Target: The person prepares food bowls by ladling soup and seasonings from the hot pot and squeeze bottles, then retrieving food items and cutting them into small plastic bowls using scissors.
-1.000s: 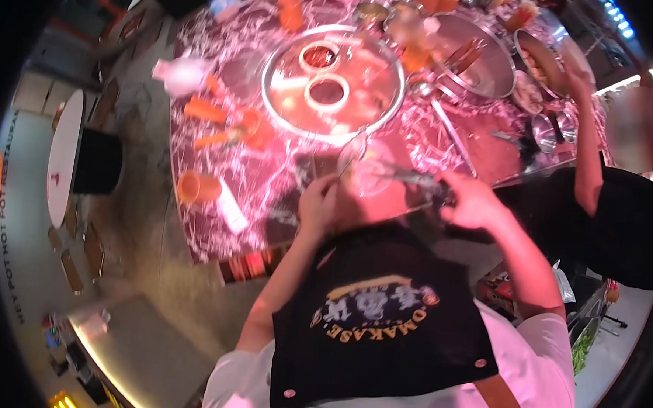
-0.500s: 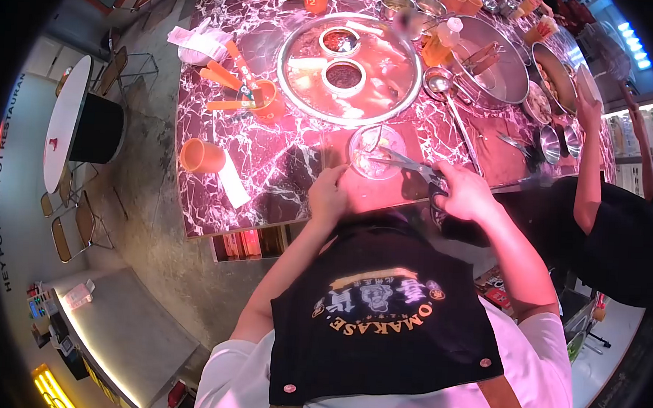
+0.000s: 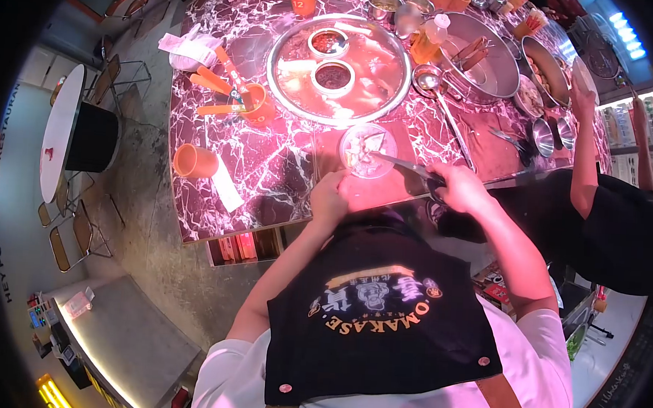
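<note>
A clear bowl (image 3: 368, 151) with pale pieces of food stands on a mat at the table's near edge. My right hand (image 3: 456, 187) grips scissors (image 3: 410, 166), whose blades reach over the bowl's right side. Close to the bowl's lower left is my left hand (image 3: 331, 195), its fingers closed; what they hold, if anything, is hidden. A spoon (image 3: 375, 141) seems to rest in the bowl. Beyond it lies a large round pot (image 3: 281, 91) of reddish broth with two small round containers in it.
Left are an orange cup (image 3: 196, 161), a white packet (image 3: 227, 190) and a cup with orange-handled tools (image 3: 253, 105). Right are a long ladle (image 3: 449, 120), a wide metal pan (image 3: 495, 83) and small metal bowls (image 3: 543, 136). Another person's arm (image 3: 585, 166) reaches in.
The scissors have shifted slightly to the right side of the bowl, with my right hand still round them. My left hand has stayed near the bowl. The camera view has moved a little.
</note>
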### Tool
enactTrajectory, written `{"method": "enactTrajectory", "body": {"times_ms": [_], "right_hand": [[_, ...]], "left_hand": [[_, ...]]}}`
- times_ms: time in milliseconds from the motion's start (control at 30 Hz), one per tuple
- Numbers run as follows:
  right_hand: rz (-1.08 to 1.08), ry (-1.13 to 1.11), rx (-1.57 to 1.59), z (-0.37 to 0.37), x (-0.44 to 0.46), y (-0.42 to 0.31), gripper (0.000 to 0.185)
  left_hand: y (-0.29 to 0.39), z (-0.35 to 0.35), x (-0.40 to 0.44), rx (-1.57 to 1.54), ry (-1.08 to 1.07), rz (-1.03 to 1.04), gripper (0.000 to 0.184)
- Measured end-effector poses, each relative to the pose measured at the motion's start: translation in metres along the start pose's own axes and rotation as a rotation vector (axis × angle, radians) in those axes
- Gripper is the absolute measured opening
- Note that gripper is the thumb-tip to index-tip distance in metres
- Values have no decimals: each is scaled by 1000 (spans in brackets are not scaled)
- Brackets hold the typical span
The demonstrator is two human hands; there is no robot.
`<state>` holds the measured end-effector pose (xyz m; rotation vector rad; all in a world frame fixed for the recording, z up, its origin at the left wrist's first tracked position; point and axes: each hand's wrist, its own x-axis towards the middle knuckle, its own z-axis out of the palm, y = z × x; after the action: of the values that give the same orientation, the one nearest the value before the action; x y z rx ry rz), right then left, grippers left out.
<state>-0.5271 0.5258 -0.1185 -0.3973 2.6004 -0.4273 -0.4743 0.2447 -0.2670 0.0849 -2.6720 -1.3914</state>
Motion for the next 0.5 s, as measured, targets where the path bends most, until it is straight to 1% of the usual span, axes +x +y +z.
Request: {"method": "enactTrajectory", "body": {"times_ms": [67,100,133,167,200,233,267,333,367,433,467,500], "right_hand": [[58,-36,-2,-6,-10,3,44],[93,-62,-65,-6,-14,0,47],[80,-1,-53,-13,-22,-8,48],[78,20,-47,-13,-27,-6,50],[80,43,-79,-9,-31,-3,54],[170,-53,-13,-12,-32,-7,57],[147,-16,54,-8,-35,-7,57],[181,-87,103,-11,-36,-9,57],[177,-58,118,-10,-36,-8,58],[156,-20,144,1,-39,-3,59],[143,-18,148,3,-42,-1,59],[128,47,155,6,-42,1,60]], "left_hand": [[-5,2,0,-138,8,-93,32],[-1,-7,0,-152,-62,-157,34],[7,-16,3,-186,-137,-181,36],[-8,-6,6,-248,-144,-180,33],[-2,-7,9,-313,-143,-224,28],[19,-20,10,-353,-160,-231,25],[27,-24,8,-360,-162,-299,24],[5,-16,7,-236,-92,-162,24],[7,-20,10,-228,-94,-143,24],[5,-23,4,-316,-80,-192,23],[2,-24,2,-307,-70,-191,23],[-3,-22,3,-271,-66,-164,23]]}}
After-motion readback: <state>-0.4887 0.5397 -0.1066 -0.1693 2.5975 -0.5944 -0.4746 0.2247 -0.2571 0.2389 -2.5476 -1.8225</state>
